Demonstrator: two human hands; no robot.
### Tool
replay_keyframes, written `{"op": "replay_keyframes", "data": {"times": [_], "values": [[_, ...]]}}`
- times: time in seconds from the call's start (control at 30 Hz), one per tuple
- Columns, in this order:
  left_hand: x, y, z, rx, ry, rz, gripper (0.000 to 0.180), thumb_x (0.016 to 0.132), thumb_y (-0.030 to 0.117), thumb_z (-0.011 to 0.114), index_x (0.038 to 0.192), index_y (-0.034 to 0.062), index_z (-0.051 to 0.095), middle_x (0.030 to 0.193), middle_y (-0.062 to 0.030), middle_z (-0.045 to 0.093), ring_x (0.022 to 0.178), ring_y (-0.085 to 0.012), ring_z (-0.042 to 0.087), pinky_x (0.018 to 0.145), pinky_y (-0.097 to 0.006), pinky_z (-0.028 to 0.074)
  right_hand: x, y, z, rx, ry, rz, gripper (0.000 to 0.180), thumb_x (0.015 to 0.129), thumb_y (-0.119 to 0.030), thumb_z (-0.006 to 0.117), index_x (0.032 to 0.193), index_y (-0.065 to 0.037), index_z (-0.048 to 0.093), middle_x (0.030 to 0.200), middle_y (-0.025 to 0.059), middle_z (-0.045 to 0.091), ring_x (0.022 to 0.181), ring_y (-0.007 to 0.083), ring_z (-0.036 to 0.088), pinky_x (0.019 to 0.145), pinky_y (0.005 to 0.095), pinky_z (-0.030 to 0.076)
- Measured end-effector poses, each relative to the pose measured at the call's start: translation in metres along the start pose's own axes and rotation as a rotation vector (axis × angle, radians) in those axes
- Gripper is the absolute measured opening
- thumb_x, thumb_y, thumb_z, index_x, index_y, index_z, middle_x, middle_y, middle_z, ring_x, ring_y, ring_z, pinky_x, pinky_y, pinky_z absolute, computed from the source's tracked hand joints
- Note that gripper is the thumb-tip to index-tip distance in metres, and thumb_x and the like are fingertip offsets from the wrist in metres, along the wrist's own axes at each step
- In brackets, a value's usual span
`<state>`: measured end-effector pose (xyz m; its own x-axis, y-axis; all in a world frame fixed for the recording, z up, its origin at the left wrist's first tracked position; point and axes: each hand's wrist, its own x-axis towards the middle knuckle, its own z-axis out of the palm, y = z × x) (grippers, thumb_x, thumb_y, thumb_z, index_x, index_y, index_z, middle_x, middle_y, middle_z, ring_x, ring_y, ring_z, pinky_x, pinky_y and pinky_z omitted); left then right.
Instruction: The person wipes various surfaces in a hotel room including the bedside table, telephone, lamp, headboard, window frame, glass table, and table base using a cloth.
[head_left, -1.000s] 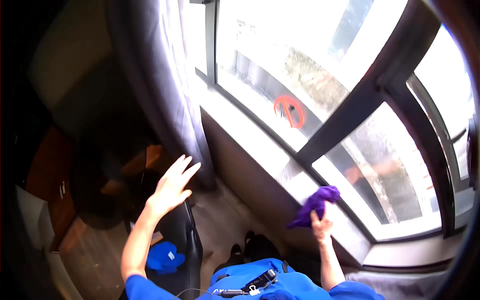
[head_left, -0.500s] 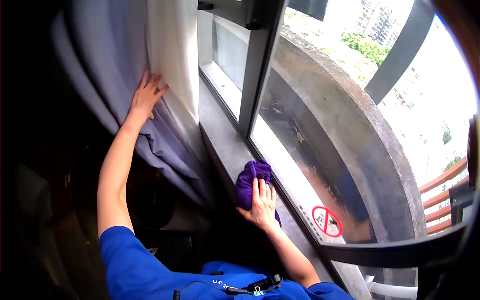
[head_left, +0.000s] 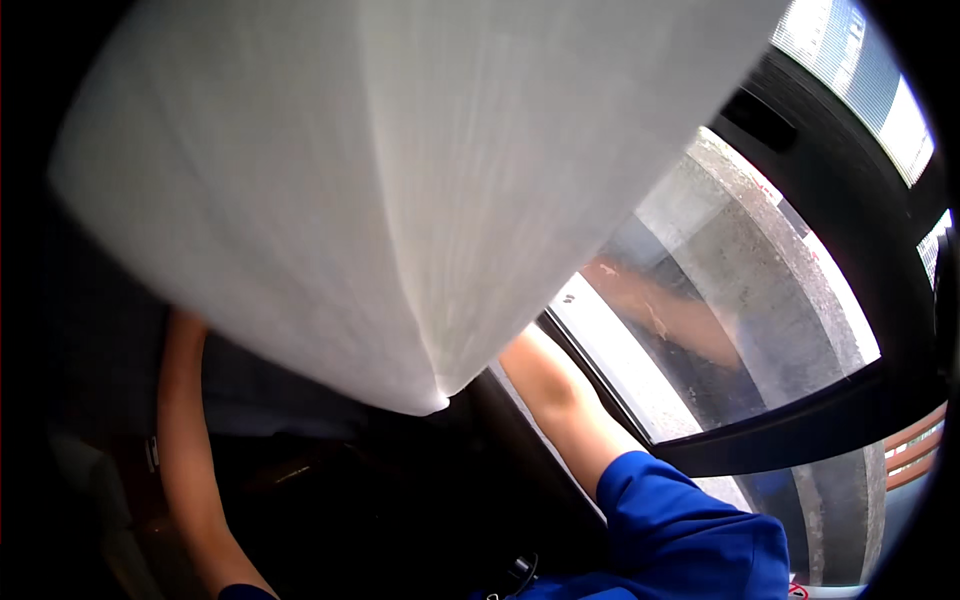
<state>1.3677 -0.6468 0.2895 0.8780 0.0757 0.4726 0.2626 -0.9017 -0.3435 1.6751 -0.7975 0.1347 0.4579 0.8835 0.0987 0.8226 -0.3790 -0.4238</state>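
Note:
A pale, whitish curtain (head_left: 300, 200) fills the upper left and middle, hanging close before me and gathering to a point low in the middle. My left forearm (head_left: 185, 430) rises at the left and passes behind its lower edge, so my left hand is hidden. My right forearm (head_left: 560, 385) reaches up along the window sill (head_left: 535, 425) and also disappears behind the curtain. The fingers of both hands are covered, and I cannot tell whether either holds anything. The purple cloth is out of sight.
To the right stands the window, its dark frame (head_left: 780, 425) crossing low and its glass (head_left: 690, 330) reflecting my arm. Outside curves a concrete ledge (head_left: 770, 240). Dark grey curtain fabric (head_left: 270, 380) shows dimly beneath the pale one.
The pale curtain has come across the view, covering both hands and the purple cloth. My right arm now reaches further forward along the sill. The view has shifted closer to the curtain.

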Motion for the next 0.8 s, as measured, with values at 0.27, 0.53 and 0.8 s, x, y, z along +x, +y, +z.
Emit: {"op": "replay_keyframes", "data": {"times": [0.27,0.53,0.8], "values": [[0.108,0.125,-0.047,-2.186,-0.723,1.036,0.104,0.078,0.044,0.068,0.146,0.0067,-0.002,0.15,-0.0202,0.008,0.139,-0.0277,0.013,0.11,-0.044,0.016,-0.022,0.017,0.028,0.06,0.207,-0.408,0.042,0.06,-0.026,0.068,0.097,-0.008,0.061,0.087,0.0112,0.056,0.091,0.0314,0.051,0.078,0.0389,0.044],[0.191,0.128,-0.067,-0.542,0.719,0.195,0.072,0.075,0.029,0.073,0.134,0.0094,0.038,0.137,-0.015,0.035,0.123,-0.0349,0.038,0.097,-0.045,0.036,-0.284,0.008,-0.047,1.115,0.128,0.286,0.055,0.058,-0.011,0.075,0.109,0.0,0.058,0.101,0.0084,0.064,0.093,0.0174,0.059,0.09,0.031,0.044],[0.249,0.14,-0.075,-0.472,0.883,0.473,0.032,0.071,0.0,0.066,0.101,0.0047,0.056,0.09,-0.0107,0.054,0.078,-0.0281,0.058,0.064,-0.037,0.049,-0.384,-0.063,-0.214,0.637,0.807,-0.205,0.074,0.045,-0.027,0.085,0.105,0.004,0.056,0.098,0.016,0.063,0.093,0.0236,0.062,0.088,0.0367,0.047]]}}
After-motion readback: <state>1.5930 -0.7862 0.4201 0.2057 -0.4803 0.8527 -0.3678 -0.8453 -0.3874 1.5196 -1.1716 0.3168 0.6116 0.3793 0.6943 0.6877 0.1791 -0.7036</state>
